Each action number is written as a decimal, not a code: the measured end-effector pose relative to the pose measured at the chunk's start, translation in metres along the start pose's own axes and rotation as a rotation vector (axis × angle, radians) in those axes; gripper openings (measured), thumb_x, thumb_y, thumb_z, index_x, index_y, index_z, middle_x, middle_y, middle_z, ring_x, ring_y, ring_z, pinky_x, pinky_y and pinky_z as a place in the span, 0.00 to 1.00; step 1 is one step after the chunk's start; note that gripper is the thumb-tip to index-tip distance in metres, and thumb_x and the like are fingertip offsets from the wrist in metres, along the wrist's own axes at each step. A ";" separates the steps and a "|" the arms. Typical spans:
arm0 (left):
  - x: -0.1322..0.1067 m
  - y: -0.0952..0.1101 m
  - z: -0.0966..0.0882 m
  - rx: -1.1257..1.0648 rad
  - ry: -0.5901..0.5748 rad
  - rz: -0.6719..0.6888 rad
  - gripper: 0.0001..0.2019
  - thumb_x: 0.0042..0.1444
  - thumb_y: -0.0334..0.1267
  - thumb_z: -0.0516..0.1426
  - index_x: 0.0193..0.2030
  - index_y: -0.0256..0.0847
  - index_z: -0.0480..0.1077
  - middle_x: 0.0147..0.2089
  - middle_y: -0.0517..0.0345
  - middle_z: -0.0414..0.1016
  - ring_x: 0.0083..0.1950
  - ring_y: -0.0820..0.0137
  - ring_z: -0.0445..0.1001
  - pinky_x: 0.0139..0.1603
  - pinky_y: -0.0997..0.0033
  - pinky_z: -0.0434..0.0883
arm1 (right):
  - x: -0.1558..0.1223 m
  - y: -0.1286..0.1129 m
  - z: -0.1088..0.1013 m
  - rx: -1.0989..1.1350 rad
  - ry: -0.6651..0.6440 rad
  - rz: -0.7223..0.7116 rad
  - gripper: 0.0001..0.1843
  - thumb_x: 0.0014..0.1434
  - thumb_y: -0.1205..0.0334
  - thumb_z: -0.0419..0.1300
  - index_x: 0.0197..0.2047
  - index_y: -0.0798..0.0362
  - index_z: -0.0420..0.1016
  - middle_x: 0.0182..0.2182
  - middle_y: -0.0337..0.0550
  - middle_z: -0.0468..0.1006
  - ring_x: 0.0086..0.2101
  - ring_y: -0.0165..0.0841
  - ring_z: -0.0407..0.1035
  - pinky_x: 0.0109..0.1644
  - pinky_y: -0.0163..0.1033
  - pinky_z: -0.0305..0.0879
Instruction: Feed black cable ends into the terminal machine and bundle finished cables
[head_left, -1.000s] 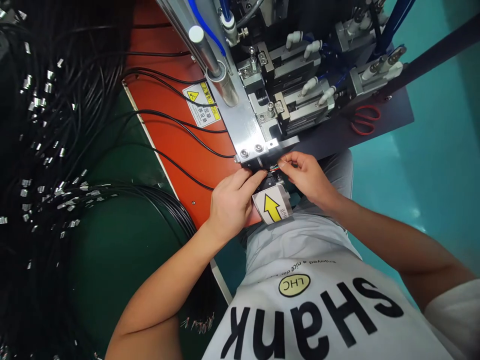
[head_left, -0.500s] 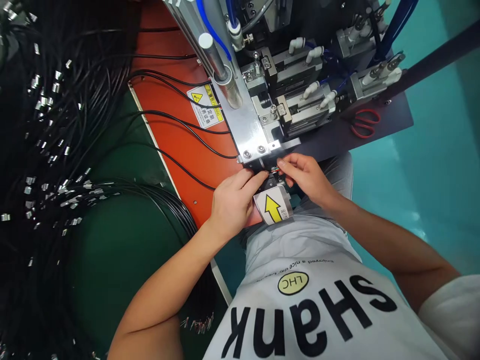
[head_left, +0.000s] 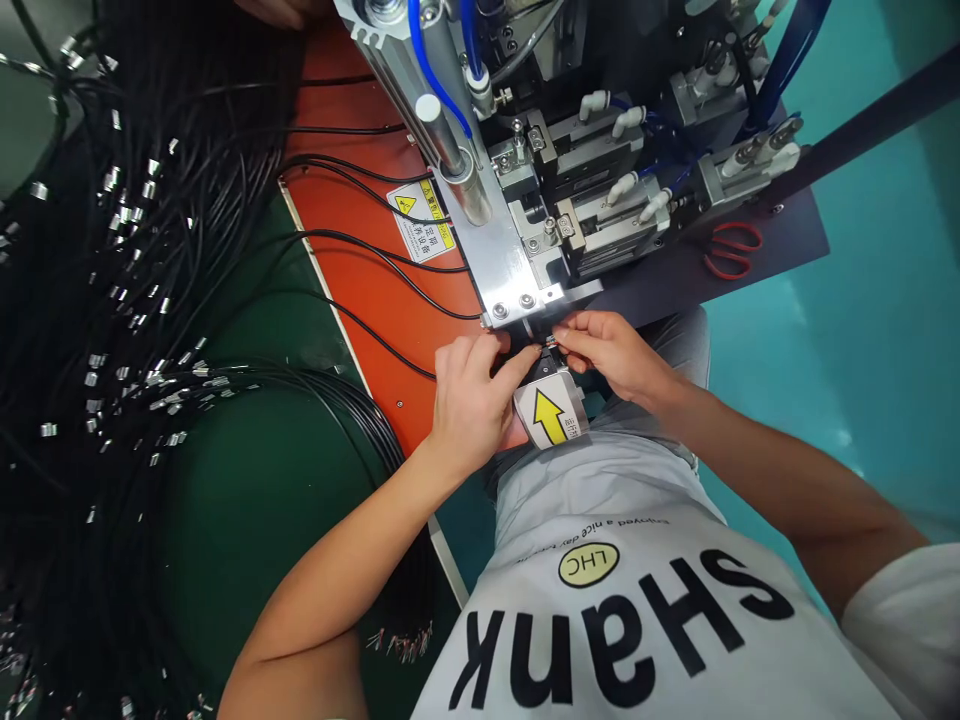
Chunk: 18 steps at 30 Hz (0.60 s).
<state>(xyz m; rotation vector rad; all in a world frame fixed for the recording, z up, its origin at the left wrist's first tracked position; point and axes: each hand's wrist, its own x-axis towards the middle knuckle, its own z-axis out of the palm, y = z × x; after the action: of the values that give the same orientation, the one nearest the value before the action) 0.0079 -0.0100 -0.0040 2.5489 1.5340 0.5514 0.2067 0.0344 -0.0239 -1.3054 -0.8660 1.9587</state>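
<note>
My left hand [head_left: 471, 398] and my right hand [head_left: 609, 352] meet at the front jaw of a metal machine [head_left: 525, 265]. Both pinch the end of a thin cable [head_left: 549, 342] with coloured wire tips, held at the slot just below the steel plate. The left fingers are curled over a black block, and the right thumb and forefinger are pressed together on the wire end. Directly below the hands sits a white label with a yellow arrow [head_left: 549, 418].
A big heap of black cables with metal ferrules [head_left: 127, 300] covers the green table on the left. Several black cables cross the orange base plate [head_left: 360, 280]. Red scissors [head_left: 731, 248] lie on the dark plate at right. A warning sticker [head_left: 421, 222] sits by the cylinder.
Both hands stay at the machine's jaw, pinching the cable end; the fingers have closed in slightly. The view has shifted a little down and right.
</note>
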 end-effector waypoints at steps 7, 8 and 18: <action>-0.026 -0.001 -0.007 0.015 0.010 0.012 0.16 0.66 0.28 0.49 0.57 0.36 0.69 0.47 0.44 0.75 0.46 0.63 0.71 0.46 0.63 0.70 | 0.001 0.008 -0.005 -0.017 -0.011 -0.048 0.14 0.57 0.56 0.67 0.30 0.56 0.70 0.24 0.34 0.69 0.20 0.21 0.60 0.25 0.31 0.54; -0.031 -0.001 -0.009 0.034 -0.003 0.002 0.17 0.66 0.27 0.49 0.60 0.36 0.68 0.48 0.43 0.75 0.48 0.62 0.71 0.47 0.62 0.71 | 0.001 0.009 -0.005 -0.018 -0.011 -0.054 0.14 0.57 0.56 0.67 0.30 0.56 0.70 0.24 0.34 0.69 0.20 0.21 0.60 0.25 0.31 0.55; -0.051 0.006 -0.007 0.078 -0.041 -0.063 0.27 0.67 0.27 0.47 0.71 0.40 0.55 0.59 0.39 0.69 0.64 0.56 0.66 0.62 0.52 0.68 | -0.003 0.009 -0.011 -0.052 0.012 -0.036 0.22 0.54 0.44 0.69 0.32 0.55 0.73 0.29 0.38 0.73 0.21 0.22 0.62 0.26 0.31 0.57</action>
<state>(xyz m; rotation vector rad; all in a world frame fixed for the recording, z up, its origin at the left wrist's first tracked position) -0.0115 -0.0582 -0.0082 2.5406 1.6464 0.4380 0.2165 0.0285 -0.0320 -1.3210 -0.9333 1.9105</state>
